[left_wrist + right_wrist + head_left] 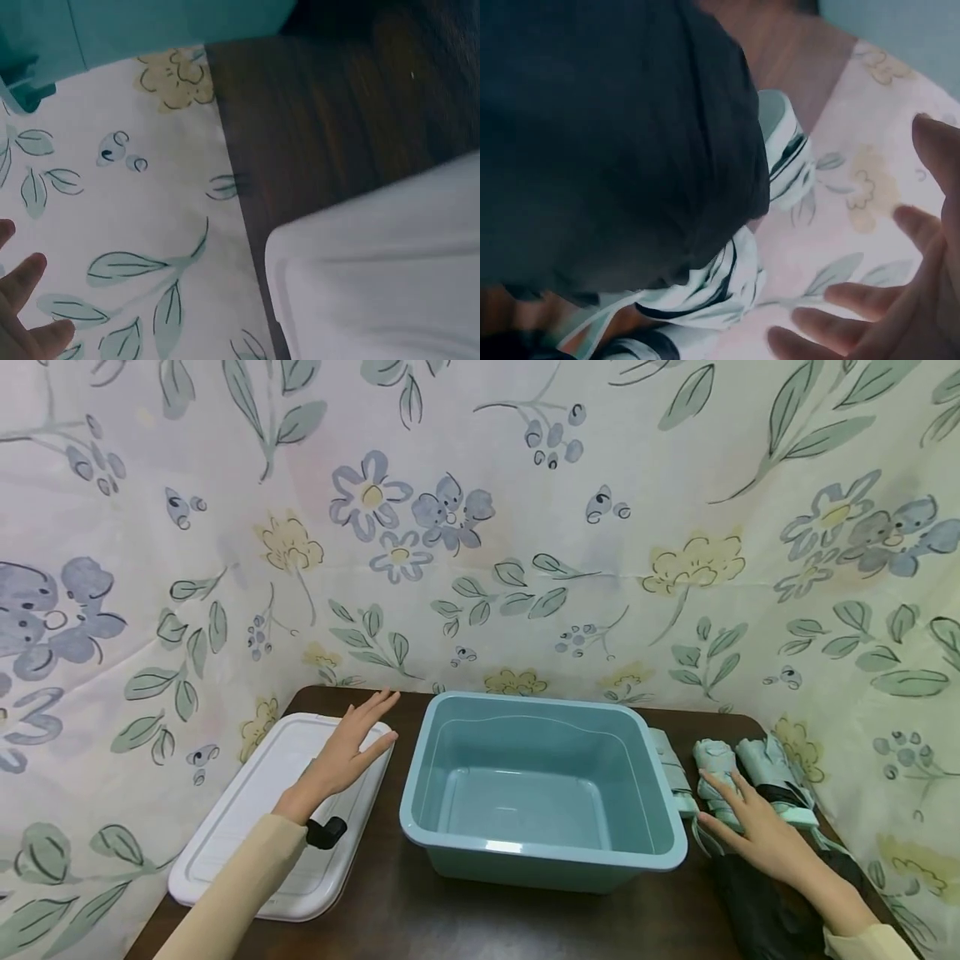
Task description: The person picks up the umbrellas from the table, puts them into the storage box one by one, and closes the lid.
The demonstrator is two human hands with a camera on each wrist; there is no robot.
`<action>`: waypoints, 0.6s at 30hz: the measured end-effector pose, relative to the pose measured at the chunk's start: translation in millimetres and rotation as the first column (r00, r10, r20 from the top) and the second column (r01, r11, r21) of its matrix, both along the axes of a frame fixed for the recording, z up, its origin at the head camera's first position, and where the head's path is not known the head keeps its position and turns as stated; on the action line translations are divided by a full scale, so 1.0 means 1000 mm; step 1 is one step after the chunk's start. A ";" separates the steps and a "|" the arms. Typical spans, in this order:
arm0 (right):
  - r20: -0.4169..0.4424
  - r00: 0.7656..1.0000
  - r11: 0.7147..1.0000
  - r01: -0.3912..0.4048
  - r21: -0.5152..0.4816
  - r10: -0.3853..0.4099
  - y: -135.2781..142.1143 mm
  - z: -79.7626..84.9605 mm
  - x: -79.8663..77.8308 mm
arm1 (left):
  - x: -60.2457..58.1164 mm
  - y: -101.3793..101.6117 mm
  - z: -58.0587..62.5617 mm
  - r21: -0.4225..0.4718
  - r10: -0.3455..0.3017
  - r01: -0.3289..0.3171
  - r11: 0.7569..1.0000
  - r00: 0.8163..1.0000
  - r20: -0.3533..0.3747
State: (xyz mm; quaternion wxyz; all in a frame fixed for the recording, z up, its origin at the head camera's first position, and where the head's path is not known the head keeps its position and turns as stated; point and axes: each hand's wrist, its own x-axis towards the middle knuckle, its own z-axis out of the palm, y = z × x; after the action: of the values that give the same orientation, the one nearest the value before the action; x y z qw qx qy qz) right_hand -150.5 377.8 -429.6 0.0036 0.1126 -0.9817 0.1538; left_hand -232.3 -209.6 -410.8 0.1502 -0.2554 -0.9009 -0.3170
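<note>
My left hand (341,764) is held over the white lid (247,827) at the left, its fingers straight and holding nothing. In the left wrist view only some fingertips (30,277) show at the edge. On the right, my right hand (765,835) hovers with fingers spread, overlapping the rolled mint-green bundles. These look like folded compact umbrellas: one (716,756) by the fingertips, another (768,764) with a black band, and a third (671,768) beside the tub. The blue-green plastic tub (540,881) stands between my hands with nothing inside.
A black cloth item (765,902) lies on the dark brown table (390,902) beneath the right forearm; in the right wrist view this black cloth (615,150) partly covers the mint bundles. Floral fabric (525,635) hangs behind the table and along both sides.
</note>
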 end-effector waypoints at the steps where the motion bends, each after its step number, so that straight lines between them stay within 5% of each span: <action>1: 0.007 1.000 1.000 0.003 -0.009 -0.003 0.001 -0.002 0.003 | 0.001 0.001 0.000 0.012 -0.014 0.014 1.000 1.000 0.002; 10: 0.040 0.999 0.997 0.007 -0.083 -0.004 0.001 -0.013 0.026 | 0.012 0.013 -0.002 0.104 -0.144 0.140 0.985 0.989 0.040; 18: 0.065 0.998 0.993 0.033 -0.112 -0.026 0.002 -0.023 0.043 | 0.021 0.022 -0.006 0.191 -0.212 0.186 0.964 0.969 0.128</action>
State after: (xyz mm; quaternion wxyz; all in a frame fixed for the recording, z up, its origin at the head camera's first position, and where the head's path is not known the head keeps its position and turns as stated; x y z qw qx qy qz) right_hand -107.7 380.0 -452.3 -0.0187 0.0927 -0.9726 0.2123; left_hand -211.8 -187.1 -416.8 0.0727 -0.3064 -0.8474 -0.4276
